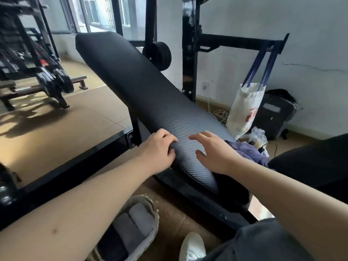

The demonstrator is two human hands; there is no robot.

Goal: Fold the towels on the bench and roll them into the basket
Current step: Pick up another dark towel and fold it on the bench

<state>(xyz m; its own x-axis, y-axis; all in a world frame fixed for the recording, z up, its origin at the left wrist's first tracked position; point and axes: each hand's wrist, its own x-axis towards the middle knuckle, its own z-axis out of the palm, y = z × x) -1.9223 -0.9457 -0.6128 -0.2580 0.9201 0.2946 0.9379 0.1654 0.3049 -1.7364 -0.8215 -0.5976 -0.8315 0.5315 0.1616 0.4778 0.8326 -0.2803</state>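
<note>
The black padded tabletop (131, 78) slopes away from the person, and its ribbed surface is bare along most of its length. On the floor below its near end, to the left, stands a pale woven basket (153, 219) holding grey rolled towels (137, 217) side by side. That part of the job looks done.

One purple towel (248, 149) lies bunched at the near right edge of the tabletop. The wrist partly hides it, so I cannot tell whether it rests fully on the pad or hangs off the side.

The left hand (160, 147) sits at the near left edge of the tabletop. Its grip is released, with the fingers loosely bent against the pad and nothing in them. The right hand (216, 153) is over the near middle of the tabletop, just beside the purple towel. Its fingers are spread and its grip is also empty.

This seems to be the gap between towels. The next move probably calls for drawing the purple towel onto the bare pad and spreading it flat, so it can be folded square before rolling.
</note>
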